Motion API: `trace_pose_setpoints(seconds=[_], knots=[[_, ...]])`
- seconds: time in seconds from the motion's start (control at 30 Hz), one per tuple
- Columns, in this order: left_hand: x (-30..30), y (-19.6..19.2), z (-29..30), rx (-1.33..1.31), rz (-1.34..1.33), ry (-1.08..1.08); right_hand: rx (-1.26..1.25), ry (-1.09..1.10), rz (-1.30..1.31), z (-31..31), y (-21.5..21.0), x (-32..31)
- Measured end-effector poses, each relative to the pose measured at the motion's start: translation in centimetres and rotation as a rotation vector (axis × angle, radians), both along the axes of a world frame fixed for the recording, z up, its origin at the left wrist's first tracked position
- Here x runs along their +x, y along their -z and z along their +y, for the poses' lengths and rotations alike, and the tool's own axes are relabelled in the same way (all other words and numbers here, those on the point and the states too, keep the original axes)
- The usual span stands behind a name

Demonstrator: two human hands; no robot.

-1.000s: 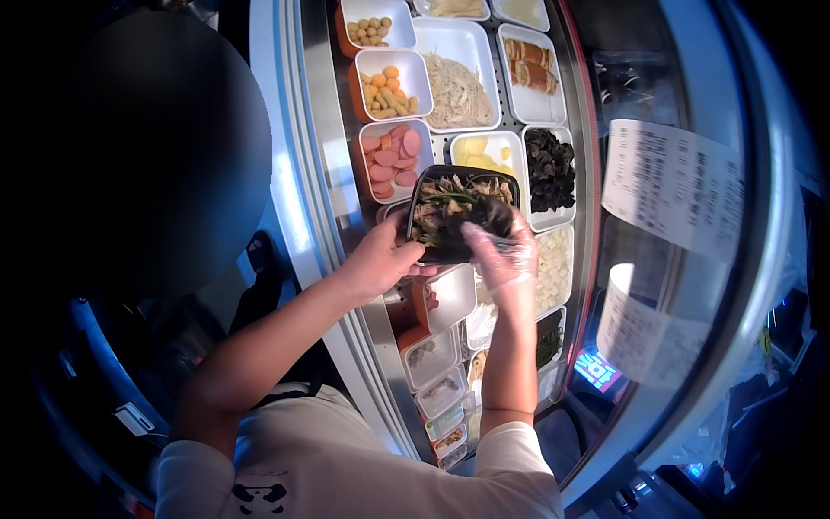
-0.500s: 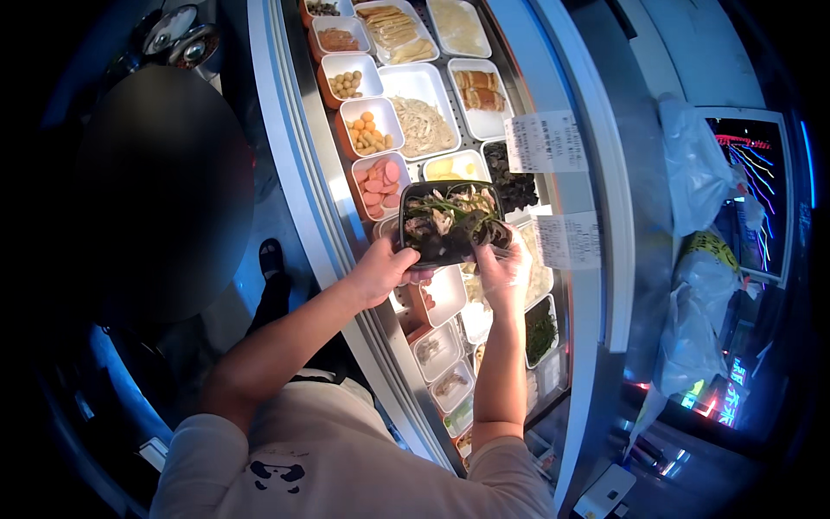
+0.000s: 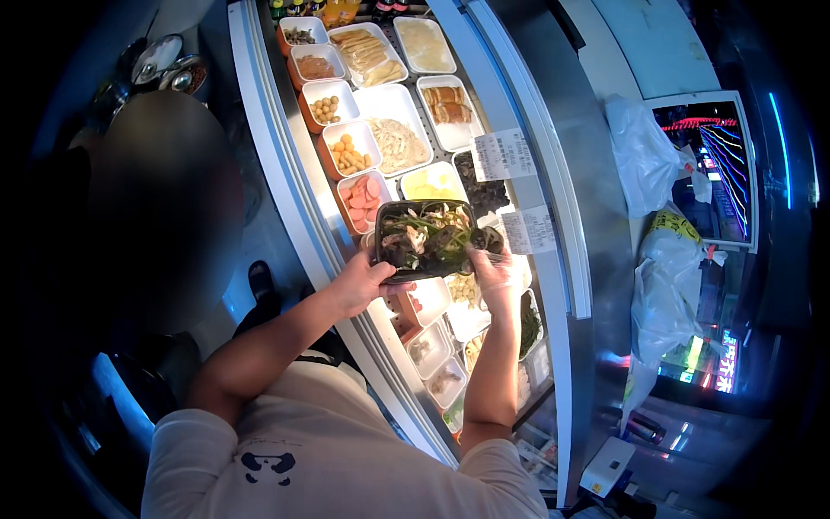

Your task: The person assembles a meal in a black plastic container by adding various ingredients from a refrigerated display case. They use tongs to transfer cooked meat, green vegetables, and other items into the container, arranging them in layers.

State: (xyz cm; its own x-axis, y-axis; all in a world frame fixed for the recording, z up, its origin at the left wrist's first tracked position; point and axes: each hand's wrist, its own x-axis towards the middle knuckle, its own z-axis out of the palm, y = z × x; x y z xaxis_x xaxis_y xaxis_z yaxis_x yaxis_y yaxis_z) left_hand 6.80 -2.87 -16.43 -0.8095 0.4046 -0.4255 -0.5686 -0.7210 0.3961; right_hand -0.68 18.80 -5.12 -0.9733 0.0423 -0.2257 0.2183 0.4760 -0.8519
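A black plastic takeout container [image 3: 418,275] filled with dark green leafy food and pale shreds [image 3: 425,235] is held over the display counter. My left hand [image 3: 363,281] grips its near left corner, thumb on the rim and fingers underneath. At the right edge is my right hand [image 3: 494,270] in a thin clear glove, its fingers closed around a dark leafy clump [image 3: 489,240]. Just beyond the container sit a white tray of yellow slices [image 3: 430,182] and a tray of dark, crinkled food [image 3: 478,183]. Pink sausage slices [image 3: 363,199] lie in a tray to the left.
White trays hold shredded food [image 3: 398,143], small balls [image 3: 326,110] and brown rolls [image 3: 447,105]. Paper slips [image 3: 504,154] stick to the counter's right frame. Plastic bags [image 3: 666,285] hang further right. A person [image 3: 164,199] stands at left, near metal pots [image 3: 156,59].
The whole scene has shifted left in view, bringing bottles in at the top. My right hand has moved from inside the container to its right edge, with the dark clump.
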Motion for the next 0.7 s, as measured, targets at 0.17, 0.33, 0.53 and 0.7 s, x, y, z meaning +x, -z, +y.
trace_pose_setpoints(seconds=[0.17,0.33,0.53,0.7], knots=[[0.4,0.2,-0.5,0.01,-0.025,0.034,0.325,-0.158,-0.056,0.8,-0.3,-0.2],[0.2,0.5,-0.9,0.007,0.003,0.046,0.354,-0.117,0.117,2.2,1.0,-1.3],[0.4,1.2,-0.7,0.01,0.025,0.03,0.247,-0.05,0.108,4.0,2.5,-1.3],[0.4,1.5,-0.6,0.051,0.008,0.023,-0.157,-0.014,-0.032,3.6,1.1,-0.7]])
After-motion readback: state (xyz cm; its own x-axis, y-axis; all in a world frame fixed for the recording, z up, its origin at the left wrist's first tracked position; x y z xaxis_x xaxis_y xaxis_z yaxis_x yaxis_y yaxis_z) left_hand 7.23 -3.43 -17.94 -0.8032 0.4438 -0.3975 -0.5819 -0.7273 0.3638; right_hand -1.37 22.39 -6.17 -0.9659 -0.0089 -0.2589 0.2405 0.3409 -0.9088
